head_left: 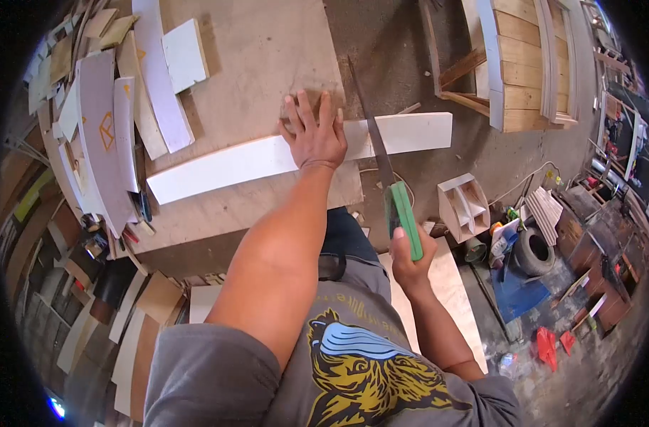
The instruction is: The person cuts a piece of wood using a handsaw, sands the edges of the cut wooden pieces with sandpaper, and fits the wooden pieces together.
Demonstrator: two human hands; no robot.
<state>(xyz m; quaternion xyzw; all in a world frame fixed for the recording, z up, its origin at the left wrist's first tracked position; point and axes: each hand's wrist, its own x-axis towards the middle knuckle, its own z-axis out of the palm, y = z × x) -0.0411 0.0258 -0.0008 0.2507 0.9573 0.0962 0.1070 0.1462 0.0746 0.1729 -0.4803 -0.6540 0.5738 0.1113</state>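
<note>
Pressing white board (225,169) under spread left hand (316,136), right hand (412,257) clamped on saw (381,151), we risk splintering if the overhang (417,131) right of our left hand sags.

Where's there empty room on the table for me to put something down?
There's bare table between the white block and the left hand, beyond the plank. A narrower strip lies between plank and near edge. The left side is crowded with boards.

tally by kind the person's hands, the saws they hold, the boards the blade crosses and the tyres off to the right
Hands: 2, left hand and right hand
Saws: 1, the green-handled saw
Boards: 1, the white board
Tyres: 1, the dark tyre
Total: 5
</note>
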